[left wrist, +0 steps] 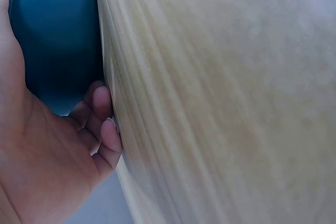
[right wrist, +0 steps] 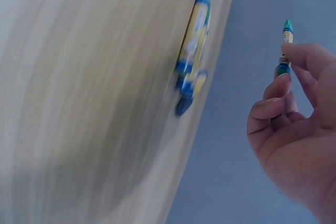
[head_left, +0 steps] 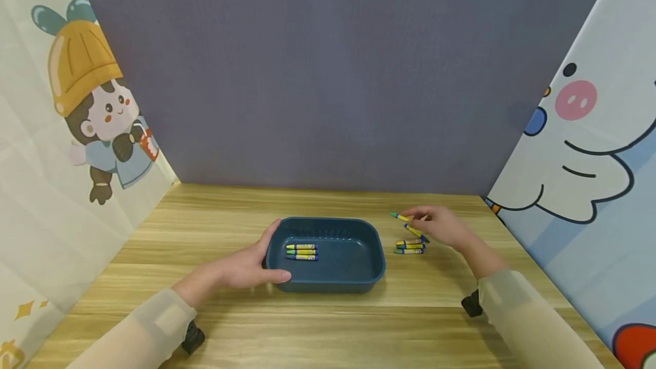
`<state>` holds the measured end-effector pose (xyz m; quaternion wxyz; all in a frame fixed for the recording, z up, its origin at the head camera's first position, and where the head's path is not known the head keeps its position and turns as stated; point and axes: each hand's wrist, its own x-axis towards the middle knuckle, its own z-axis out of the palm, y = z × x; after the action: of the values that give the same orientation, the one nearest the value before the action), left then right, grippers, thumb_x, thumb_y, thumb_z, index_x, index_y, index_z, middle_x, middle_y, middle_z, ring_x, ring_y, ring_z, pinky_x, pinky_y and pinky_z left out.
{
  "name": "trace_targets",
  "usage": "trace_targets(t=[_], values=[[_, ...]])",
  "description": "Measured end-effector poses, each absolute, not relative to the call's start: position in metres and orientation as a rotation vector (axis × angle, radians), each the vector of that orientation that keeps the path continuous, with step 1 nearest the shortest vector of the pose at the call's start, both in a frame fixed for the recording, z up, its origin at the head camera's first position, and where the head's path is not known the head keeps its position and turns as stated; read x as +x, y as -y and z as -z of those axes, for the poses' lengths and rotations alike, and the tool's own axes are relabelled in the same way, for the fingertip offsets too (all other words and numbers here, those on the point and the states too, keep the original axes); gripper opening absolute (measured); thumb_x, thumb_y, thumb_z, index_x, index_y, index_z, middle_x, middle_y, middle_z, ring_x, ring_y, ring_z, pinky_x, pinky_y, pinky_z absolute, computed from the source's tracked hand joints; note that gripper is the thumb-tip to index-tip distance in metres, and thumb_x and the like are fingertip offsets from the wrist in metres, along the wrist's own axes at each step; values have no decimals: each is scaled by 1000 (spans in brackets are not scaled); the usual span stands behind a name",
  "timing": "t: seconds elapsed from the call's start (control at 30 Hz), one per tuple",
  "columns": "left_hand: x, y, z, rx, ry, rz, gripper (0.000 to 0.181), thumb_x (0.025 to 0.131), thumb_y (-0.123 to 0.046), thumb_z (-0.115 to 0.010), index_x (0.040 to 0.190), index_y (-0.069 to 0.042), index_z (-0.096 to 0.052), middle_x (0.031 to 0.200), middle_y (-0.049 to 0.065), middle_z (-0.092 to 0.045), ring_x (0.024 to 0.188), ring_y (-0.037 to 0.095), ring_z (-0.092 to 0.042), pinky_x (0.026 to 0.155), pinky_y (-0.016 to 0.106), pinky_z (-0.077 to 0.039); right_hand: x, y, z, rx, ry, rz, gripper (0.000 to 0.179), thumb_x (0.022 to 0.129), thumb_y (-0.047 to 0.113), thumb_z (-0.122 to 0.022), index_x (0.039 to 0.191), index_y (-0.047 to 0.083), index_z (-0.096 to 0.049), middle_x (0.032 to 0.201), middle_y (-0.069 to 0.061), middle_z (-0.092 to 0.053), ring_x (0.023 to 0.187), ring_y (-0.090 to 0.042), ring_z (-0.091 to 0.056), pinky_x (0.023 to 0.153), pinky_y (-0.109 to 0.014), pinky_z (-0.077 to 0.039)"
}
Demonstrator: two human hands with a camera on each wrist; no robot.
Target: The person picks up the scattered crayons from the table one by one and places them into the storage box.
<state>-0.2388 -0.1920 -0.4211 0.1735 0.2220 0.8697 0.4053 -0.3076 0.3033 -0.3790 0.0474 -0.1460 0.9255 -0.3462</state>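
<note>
A dark blue plastic tray [head_left: 343,286] stands on the table. My left hand [head_left: 251,266] grips its left end, thumb along the front rim; in the left wrist view the fingers [left wrist: 102,100] curl at the tray wall [left wrist: 58,35], close to the tabletop. Three crayons [head_left: 302,252] lie side by side inside the tray. To its right, my right hand [head_left: 441,225] pinches a green crayon [head_left: 398,217] between thumb and fingertips, tip pointing left; the right wrist view shows this crayon [right wrist: 287,38] raised off the table. Just below the hand lie several more crayons [head_left: 410,246], one slanted [head_left: 412,231].
The wood-grain table [head_left: 307,332] meets a grey upright panel [head_left: 328,84] at the back. Printed cloth sheets stand at the left [head_left: 31,130] and right [head_left: 605,187]. A dark device [head_left: 193,337] sits under the left wrist, another [head_left: 472,304] under the right.
</note>
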Motion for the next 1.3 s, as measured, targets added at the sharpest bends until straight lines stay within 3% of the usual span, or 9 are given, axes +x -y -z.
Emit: trace_targets(t=[0.27,0.93,1.3], values=[[-240,191,422,638,-2464,-1158,129,98,-52,-81,175,-24,19,177,33,-23,156,44,-41,125,64,-33,-299,-269,375,-582,-2774,1104,30,107,23,-72,135,14,-78,110,-9,-72,73,-18,-56,62,-31,-49],[-239,193,421,642,-2463,-1152,130,98,-51,-81,175,-19,19,176,34,-25,155,44,-42,125,63,-33,-271,-212,361,-762,-2719,1130,25,104,22,-76,128,19,-82,110,-7,-69,64,-11,-53,53,-28,-45],[-241,194,423,642,-2464,-1150,130,98,-52,-81,175,-21,18,175,32,-27,155,42,-43,125,63,-33,-261,-183,361,-870,-2658,1097,26,105,17,-74,130,16,-81,106,-3,-71,72,-13,-56,65,-28,-49]])
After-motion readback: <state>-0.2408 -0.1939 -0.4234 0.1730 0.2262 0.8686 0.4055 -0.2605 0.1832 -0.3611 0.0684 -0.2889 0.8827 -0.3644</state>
